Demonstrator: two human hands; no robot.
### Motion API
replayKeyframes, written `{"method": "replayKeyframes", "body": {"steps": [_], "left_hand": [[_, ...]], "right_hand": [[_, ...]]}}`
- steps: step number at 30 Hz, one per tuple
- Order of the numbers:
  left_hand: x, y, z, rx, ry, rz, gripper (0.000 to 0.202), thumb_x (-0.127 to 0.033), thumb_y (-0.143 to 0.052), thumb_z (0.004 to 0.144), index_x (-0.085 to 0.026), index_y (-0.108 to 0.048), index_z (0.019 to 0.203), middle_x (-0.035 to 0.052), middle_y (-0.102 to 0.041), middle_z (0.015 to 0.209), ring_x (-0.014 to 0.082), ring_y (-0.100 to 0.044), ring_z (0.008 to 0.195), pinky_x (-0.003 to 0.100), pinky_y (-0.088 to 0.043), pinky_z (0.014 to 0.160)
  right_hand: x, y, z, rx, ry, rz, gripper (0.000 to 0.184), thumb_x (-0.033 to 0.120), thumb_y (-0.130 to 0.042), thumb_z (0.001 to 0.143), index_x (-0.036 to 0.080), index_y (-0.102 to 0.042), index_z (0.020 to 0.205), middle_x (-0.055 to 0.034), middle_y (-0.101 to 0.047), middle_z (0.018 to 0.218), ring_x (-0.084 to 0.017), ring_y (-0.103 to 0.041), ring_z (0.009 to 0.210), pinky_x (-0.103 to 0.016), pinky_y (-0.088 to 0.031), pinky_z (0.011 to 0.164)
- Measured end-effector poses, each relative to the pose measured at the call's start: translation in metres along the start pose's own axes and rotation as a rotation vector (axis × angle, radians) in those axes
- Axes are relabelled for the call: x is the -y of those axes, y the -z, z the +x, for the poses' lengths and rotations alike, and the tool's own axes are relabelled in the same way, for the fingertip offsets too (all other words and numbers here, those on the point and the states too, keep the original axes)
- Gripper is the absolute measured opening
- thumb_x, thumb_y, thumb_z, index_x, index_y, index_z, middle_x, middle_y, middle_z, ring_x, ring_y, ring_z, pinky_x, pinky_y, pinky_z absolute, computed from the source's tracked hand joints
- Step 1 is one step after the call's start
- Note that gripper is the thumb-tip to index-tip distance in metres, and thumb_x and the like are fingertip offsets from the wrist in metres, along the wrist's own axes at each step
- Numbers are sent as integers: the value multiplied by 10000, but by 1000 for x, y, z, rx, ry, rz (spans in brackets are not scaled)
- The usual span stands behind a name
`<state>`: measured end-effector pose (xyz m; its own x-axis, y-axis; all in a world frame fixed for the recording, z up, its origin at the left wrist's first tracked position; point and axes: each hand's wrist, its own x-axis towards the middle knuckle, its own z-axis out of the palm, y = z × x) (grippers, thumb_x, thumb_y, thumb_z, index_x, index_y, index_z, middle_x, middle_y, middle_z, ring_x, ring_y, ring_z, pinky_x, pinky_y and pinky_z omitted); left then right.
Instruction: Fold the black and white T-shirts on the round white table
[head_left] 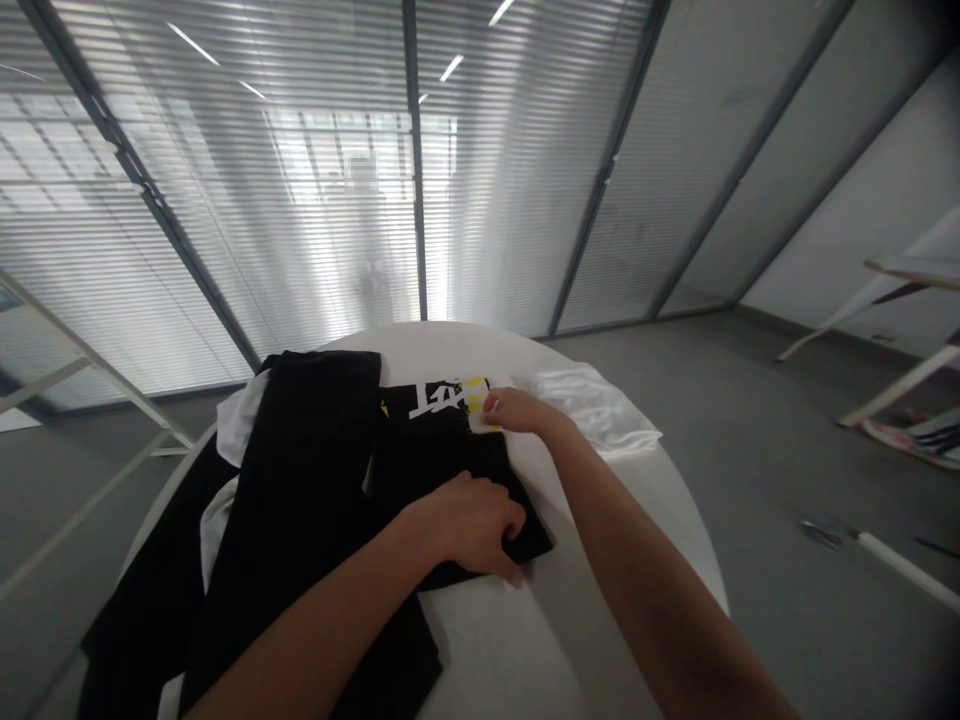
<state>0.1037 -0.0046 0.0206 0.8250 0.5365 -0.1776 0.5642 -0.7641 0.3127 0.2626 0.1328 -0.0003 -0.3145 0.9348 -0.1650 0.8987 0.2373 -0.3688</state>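
A black printed T-shirt (442, 458), partly folded, lies on the white round table (555, 650). White lettering and yellow patches show along its far part. At the far right edge of this print, my right hand (517, 411) pinches the cloth between thumb and fingers. My left hand (476, 522) rests on the near right part of the shirt, thumb and forefinger apart, the other fingers loosely bent. Black cloth shows between that thumb and forefinger. Left of the shirt, and touching it, is a long black garment (300, 480), with white cloth (238, 425) showing at its left side.
A shiny white folded cloth (596, 408) lies at the table's right edge. Beyond stands a glass partition with blinds (510, 180), a blurred person's shape behind it. White-framed furniture stands left and right. Scissors-like tools (821, 533) and a white rod (907, 570) are at right.
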Motion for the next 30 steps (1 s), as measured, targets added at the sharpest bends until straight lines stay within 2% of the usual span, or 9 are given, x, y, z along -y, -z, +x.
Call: {"method": "replayKeyframes", "body": {"steps": [4, 7, 15, 19, 21, 23, 27, 30], "left_hand": [[-11, -1, -1, 78, -8, 4, 125, -333, -602, 788, -239, -630, 864, 32, -676, 922, 211, -629, 842, 328, -437, 709], [-10, -1, -2, 99, -13, -15, 90, -239, -534, 797, -227, -623, 794, 25, -688, 878, 193, -635, 807, 313, -434, 685], [-12, -2, -3, 169, -38, -102, 47, -223, -588, 722, -223, -616, 760, 10, -698, 853, 168, -621, 736, 276, -417, 614], [-10, 7, -6, 170, -88, -191, 81, -232, -576, 765, -218, -652, 788, 6, -691, 822, 139, -601, 678, 247, -412, 589], [0, 15, -8, 95, -80, -248, 140, -277, -557, 814, -221, -675, 865, 4, -686, 815, 131, -600, 669, 238, -426, 604], [21, 20, -10, -74, 20, -247, 208, -312, -524, 855, -224, -679, 962, 17, -687, 866, 142, -614, 720, 248, -452, 659], [86, 16, -19, -490, 445, -44, 320, -314, -461, 895, -224, -648, 1138, 95, -641, 1093, 234, -593, 998, 372, -448, 885], [134, 1, -28, -620, 668, 16, 379, -345, -465, 891, -229, -621, 1216, 123, -596, 1159, 287, -547, 1085, 444, -425, 934]], "right_hand": [[-1, 2, -1, 34, 3, 28, 225, 291, -662, 796, 165, -677, 981, -37, -699, 829, -161, -645, 747, -225, -433, 678], [-3, 2, 0, 32, 5, 44, 225, 297, -663, 801, 163, -676, 982, -36, -697, 825, -156, -643, 732, -225, -433, 675], [-10, -1, 5, 51, -3, 67, 262, 301, -664, 802, 164, -657, 1025, -30, -694, 800, -147, -640, 687, -222, -432, 645], [-9, 0, 3, 49, 5, 66, 236, 319, -645, 827, 165, -661, 1005, -39, -698, 830, -154, -649, 723, -229, -442, 684], [-8, 1, 2, 22, 12, 66, 218, 342, -606, 859, 169, -665, 979, -51, -700, 865, -161, -652, 764, -235, -444, 715], [-7, 1, 2, -44, -2, 56, 230, 356, -571, 879, 176, -658, 993, -65, -700, 926, -174, -651, 828, -245, -442, 755], [-5, -4, 7, -199, -50, 24, 345, 354, -540, 878, 179, -579, 1173, -106, -665, 1101, -218, -628, 980, -288, -434, 840], [-1, -12, 9, -242, -66, 2, 479, 366, -529, 879, 160, -475, 1308, -148, -616, 1205, -258, -592, 1089, -330, -419, 906]]}}
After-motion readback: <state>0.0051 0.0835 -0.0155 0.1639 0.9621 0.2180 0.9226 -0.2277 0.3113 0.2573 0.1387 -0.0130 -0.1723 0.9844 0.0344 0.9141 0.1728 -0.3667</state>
